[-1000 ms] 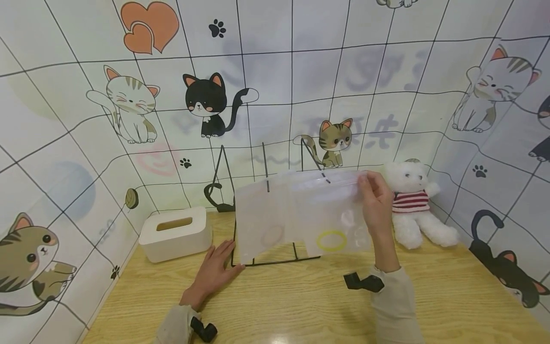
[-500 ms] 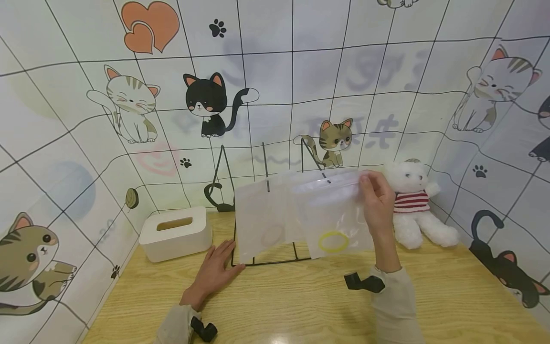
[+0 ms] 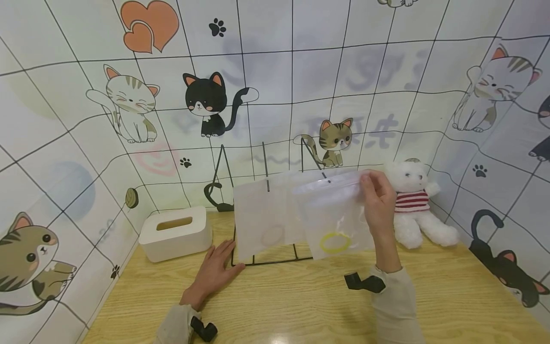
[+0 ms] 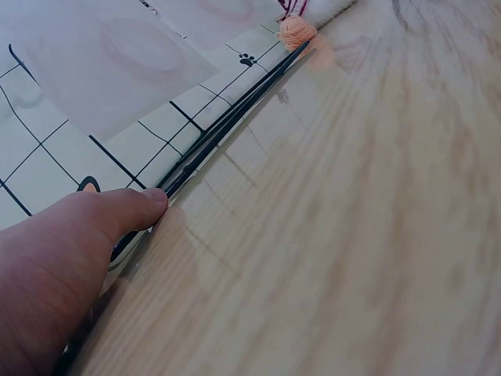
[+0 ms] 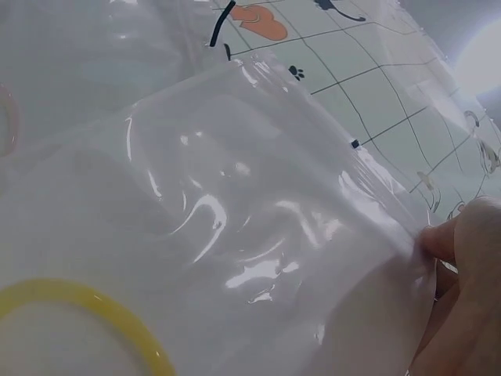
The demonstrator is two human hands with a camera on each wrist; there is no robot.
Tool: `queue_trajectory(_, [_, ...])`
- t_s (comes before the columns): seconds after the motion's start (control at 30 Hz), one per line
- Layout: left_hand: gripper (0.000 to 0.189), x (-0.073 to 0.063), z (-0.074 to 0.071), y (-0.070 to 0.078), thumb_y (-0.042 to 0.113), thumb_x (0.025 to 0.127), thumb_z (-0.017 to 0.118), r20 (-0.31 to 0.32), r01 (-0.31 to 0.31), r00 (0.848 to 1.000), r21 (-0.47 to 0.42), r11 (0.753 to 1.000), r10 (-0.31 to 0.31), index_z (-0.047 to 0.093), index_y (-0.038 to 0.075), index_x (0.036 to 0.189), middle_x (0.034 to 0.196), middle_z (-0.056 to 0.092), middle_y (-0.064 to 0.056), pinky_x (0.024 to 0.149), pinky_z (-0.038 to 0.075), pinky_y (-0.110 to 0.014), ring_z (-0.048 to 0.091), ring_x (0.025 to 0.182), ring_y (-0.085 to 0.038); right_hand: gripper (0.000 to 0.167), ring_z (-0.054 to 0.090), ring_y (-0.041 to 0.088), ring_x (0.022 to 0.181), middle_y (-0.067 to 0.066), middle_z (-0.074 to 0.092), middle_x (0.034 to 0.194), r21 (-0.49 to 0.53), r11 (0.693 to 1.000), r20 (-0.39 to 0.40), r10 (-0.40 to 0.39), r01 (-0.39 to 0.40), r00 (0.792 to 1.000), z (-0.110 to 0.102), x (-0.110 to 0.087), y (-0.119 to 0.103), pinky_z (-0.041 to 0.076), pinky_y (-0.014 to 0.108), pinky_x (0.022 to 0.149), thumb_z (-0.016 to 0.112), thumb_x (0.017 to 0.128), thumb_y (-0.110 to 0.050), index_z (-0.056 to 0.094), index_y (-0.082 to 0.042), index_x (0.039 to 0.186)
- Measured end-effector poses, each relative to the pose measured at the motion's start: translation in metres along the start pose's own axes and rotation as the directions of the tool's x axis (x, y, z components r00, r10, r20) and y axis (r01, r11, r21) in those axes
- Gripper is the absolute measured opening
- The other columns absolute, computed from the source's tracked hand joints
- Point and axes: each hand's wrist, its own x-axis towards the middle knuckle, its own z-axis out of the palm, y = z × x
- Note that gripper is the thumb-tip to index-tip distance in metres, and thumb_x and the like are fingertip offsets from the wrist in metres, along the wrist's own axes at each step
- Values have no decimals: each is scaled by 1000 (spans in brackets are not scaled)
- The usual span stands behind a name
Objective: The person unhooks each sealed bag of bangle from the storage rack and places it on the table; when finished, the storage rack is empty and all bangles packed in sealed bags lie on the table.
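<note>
Head view, from the left: a white rectangular tissue box (image 3: 175, 243) with a slotted top stands on a pale wooden table (image 3: 283, 306), near the left hand (image 3: 216, 268). That hand lies flat, fingers straight, its thumb touching the front corner of a black metal wire rack (image 3: 275, 262), probably to steady it. On the rack hang translucent plastic bags: a milky, dull bag (image 3: 258, 210) at left, then a clear, glossy bag (image 3: 333, 212) with a yellow ring (image 5: 63, 291) low inside it. The right hand (image 3: 380, 203) pinches the clear bag's upper right corner between thumb and fingers, seemingly to hold its top edge level on the rack's prong. Behind that hand, a white plush bear (image 3: 408, 229) in a red-striped shirt sits against the wall (image 3: 434, 110)
</note>
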Motion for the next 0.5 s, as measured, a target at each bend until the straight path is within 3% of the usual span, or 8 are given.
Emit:
queue_trajectory(0.23, [79, 0, 0, 0, 55, 91, 64, -4, -1, 1000, 4, 1000, 1, 44, 7, 151, 155, 45, -13, 122, 18, -59, 38, 146, -32, 20, 56, 8, 89, -10, 63, 93, 22, 1000, -9, -15, 15, 1000, 0, 1, 1, 45, 18, 79, 53, 102, -8, 64, 7, 106])
queue_trajectory(0.5, [79, 0, 2, -2, 55, 91, 65, -12, -8, 1000, -11, 1000, 8, 45, 7, 151, 154, 45, -13, 122, 17, -59, 38, 146, -31, 14, 55, 8, 88, -10, 63, 93, 31, 999, -19, -19, 20, 1000, 0, 1, 1, 45, 18, 78, 55, 102, -9, 69, -5, 101])
